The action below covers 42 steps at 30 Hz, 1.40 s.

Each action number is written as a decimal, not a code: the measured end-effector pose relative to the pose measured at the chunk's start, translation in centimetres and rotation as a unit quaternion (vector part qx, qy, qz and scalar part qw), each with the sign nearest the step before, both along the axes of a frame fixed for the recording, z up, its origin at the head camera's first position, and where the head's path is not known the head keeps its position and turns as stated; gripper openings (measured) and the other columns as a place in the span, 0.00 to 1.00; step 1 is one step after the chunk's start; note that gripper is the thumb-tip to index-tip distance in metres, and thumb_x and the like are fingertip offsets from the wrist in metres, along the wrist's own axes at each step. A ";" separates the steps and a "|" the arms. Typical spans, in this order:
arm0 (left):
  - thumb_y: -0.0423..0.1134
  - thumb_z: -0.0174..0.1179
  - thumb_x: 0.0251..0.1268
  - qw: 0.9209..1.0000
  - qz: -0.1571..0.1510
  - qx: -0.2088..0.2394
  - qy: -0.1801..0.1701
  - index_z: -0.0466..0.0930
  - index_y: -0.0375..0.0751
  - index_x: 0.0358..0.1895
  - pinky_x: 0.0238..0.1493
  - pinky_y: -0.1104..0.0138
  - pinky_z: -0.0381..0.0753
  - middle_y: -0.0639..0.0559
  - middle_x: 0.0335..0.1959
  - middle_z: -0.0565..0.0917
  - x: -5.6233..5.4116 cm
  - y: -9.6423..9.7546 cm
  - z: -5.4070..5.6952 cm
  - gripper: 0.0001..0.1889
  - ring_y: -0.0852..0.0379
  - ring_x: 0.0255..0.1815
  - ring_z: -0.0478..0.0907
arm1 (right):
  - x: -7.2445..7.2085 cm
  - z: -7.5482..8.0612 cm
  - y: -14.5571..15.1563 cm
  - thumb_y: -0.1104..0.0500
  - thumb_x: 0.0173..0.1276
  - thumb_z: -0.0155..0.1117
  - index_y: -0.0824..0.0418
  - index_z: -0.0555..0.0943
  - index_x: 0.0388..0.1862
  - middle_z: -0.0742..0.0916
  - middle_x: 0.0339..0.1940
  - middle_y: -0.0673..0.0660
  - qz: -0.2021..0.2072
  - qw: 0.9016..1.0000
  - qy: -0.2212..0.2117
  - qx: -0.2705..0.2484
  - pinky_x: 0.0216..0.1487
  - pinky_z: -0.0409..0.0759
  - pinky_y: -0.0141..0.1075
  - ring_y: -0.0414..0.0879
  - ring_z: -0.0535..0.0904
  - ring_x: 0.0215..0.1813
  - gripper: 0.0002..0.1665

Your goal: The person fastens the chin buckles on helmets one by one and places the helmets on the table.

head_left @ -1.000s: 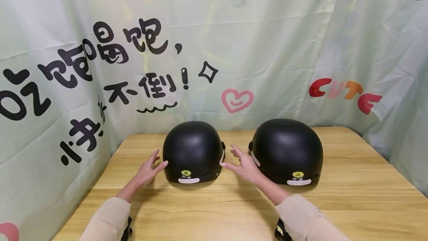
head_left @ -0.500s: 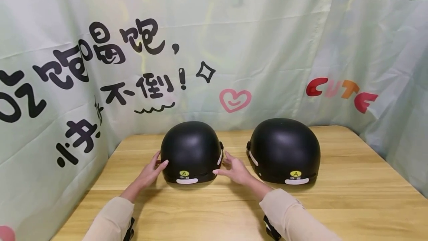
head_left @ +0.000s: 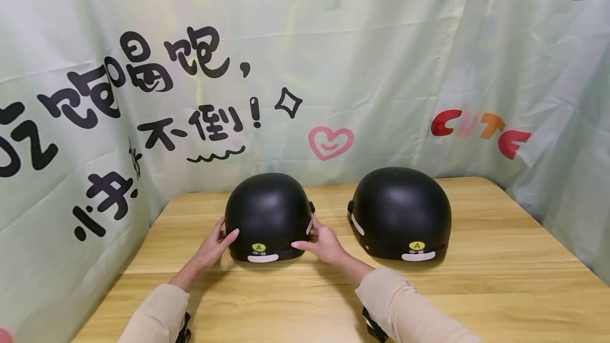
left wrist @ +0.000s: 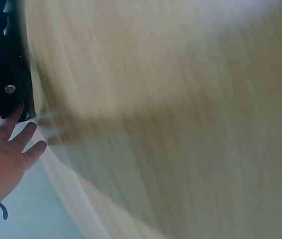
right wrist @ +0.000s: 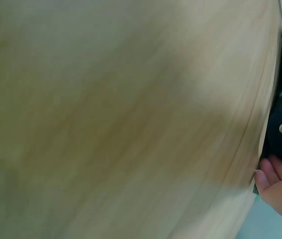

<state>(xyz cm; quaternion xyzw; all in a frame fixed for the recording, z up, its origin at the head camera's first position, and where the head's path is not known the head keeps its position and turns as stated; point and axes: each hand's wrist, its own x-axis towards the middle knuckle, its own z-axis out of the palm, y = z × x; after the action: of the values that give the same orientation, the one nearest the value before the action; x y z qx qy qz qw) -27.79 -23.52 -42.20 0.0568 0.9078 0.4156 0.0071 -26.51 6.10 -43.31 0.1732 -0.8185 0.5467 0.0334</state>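
Observation:
Two matte black helmets stand on the wooden table with their rounded shells up. Each has a yellow round sticker marked A and a white strip low on the near face. My left hand (head_left: 214,242) touches the left side of the left helmet (head_left: 267,213), thumb on the shell. Its fingers look straight and spread at the lower edge in the left wrist view. On the other side my right hand (head_left: 324,240) grips the same helmet, thumb across its near face and fingers bent at its rim. The right helmet (head_left: 400,213) stands apart, untouched.
Pale green curtains (head_left: 381,94) with black characters, a pink heart and the coloured word CUTE hang behind the table and along its sides. The wooden table (head_left: 500,258) extends to the right of the helmets and toward me.
My right hand has moved left from the gap between the helmets onto the left helmet. My left hand has closed the small gap to its side. The view has turned slightly right.

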 end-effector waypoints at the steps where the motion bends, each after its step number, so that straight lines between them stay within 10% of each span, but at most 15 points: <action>1: 0.53 0.48 0.67 1.000 0.001 -0.004 0.000 0.45 0.37 0.73 0.60 0.48 0.68 0.32 0.54 0.76 0.0 -0.1 0.0 0.38 0.40 0.58 0.72 | 0.0 0.0 -0.2 0.57 0.53 0.72 0.76 0.52 0.69 0.79 0.53 0.73 -0.003 1.000 -0.003 -0.009 0.51 0.79 0.47 0.59 0.79 0.54 0.54; 14: 0.52 0.57 0.62 1.000 -0.009 -0.022 0.006 0.42 0.43 0.74 0.61 0.45 0.66 0.35 0.53 0.78 0.5 -0.4 -0.3 0.44 0.41 0.60 0.72 | 0.2 0.2 -0.9 0.57 0.51 0.74 0.70 0.52 0.72 0.78 0.19 0.54 -0.044 0.999 -0.013 0.001 0.28 0.68 0.27 0.41 0.69 0.26 0.56; 30: 0.51 0.61 0.58 1.000 -0.006 -0.021 0.017 0.42 0.41 0.74 0.61 0.43 0.65 0.33 0.56 0.76 0.9 -0.7 -0.6 0.47 0.41 0.60 0.72 | 0.1 0.5 -1.0 0.58 0.49 0.75 0.69 0.55 0.71 0.74 0.14 0.51 -0.059 0.998 -0.020 0.004 0.22 0.63 0.26 0.38 0.64 0.20 0.55; 42: 0.45 0.62 0.58 0.998 0.031 0.010 0.058 0.52 0.34 0.71 0.52 0.57 0.75 0.40 0.41 0.82 1.1 0.1 1.4 0.42 0.48 0.48 0.76 | 0.3 2.1 -0.9 0.51 0.52 0.73 0.70 0.54 0.71 0.66 0.15 0.48 -0.085 0.996 -0.025 0.014 0.21 0.60 0.27 0.38 0.60 0.19 0.56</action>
<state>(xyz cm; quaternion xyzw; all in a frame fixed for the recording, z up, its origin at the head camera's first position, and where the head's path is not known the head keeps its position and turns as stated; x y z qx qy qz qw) -26.65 -23.37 -40.85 0.0527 0.9037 0.4207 -0.0594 -26.19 5.23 -41.26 0.0898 -0.8384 0.5345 0.0570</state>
